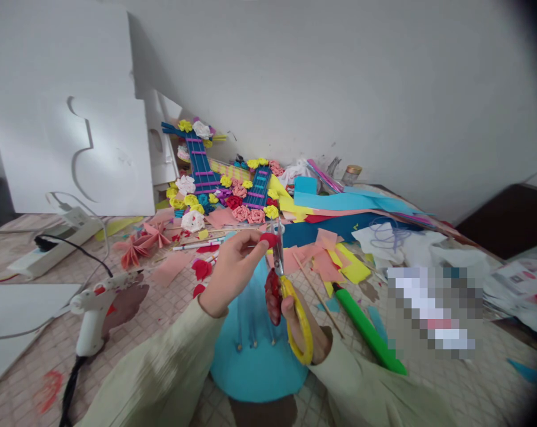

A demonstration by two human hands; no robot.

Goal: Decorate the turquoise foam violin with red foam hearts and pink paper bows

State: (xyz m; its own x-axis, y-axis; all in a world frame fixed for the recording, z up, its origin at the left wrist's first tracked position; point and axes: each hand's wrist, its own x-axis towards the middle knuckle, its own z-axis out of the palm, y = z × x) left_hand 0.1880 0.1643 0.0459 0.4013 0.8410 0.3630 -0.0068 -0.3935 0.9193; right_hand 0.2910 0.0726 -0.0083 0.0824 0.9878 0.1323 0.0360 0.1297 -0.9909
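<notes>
My left hand (230, 271) pinches a small red paper piece (268, 239) between thumb and fingers. My right hand (304, 327) grips scissors (290, 302) with red and yellow handles, their blades pointing up beside the red piece. Both hands hover above a light blue paper shape (255, 356) with thin sticks on it, lying near the table's front edge.
A white glue gun (95, 308) lies at the left beside a power strip (55, 243). A green marker (368, 329) lies to the right. Paper flowers and blue paper ladders (206, 172) stand at the back, with coloured paper scraps (335, 261) and white foam boards (68, 118).
</notes>
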